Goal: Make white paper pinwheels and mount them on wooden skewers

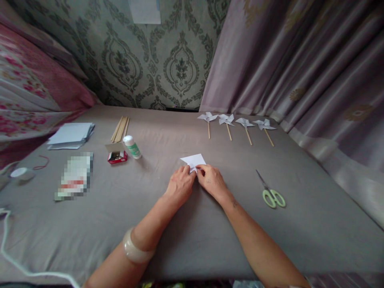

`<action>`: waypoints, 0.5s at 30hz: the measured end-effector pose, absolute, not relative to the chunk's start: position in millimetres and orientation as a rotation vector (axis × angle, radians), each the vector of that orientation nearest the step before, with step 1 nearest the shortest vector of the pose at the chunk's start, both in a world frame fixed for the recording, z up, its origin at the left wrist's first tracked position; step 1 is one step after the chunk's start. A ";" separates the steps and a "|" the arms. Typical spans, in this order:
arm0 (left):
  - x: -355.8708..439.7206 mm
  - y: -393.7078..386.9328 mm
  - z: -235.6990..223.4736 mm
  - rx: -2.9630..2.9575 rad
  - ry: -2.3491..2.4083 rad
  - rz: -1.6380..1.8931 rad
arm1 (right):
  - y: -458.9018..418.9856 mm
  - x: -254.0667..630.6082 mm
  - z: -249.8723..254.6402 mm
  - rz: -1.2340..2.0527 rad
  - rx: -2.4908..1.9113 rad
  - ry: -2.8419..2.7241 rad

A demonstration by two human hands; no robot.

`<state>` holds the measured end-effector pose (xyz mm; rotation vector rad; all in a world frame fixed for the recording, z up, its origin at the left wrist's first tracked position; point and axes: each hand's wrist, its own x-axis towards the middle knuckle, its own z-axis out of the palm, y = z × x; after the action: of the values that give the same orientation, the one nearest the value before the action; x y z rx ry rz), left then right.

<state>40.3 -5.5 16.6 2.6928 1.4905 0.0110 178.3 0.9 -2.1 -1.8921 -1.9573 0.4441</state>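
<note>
A small sheet of white paper, partly folded, lies at the middle of the cloth-covered table. My left hand presses on its near left side with fingers bent. At the near right side, my right hand pinches the paper between thumb and forefinger. Both hands almost meet over the near part, so the folds there are largely hidden. To the right of my right hand rest scissors with light green handles, the blades pointing away.
Several white paper pinwheels on sticks lie in a row at the back right. On the left are stacked paper, wooden sticks, a red box of small items, a white-green bottle, a blurred packet and a white cable.
</note>
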 end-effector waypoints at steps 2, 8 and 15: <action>40.3 -5.5 14.1 2.707 1.488 0.039 | -0.1 178.9 2.1 0.413 -1.911 -1.990; 39.2 -5.6 10.0 2.728 1.487 0.094 | -2.2 187.1 17.6 0.347 -1.928 -2.017; 39.0 -7.8 16.4 2.702 1.473 0.101 | -5.5 184.4 23.8 0.313 -1.922 -2.223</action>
<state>39.0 -7.8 16.4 2.7018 1.4729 0.1014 184.4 -5.5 23.8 -1.9224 -2.2227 0.3130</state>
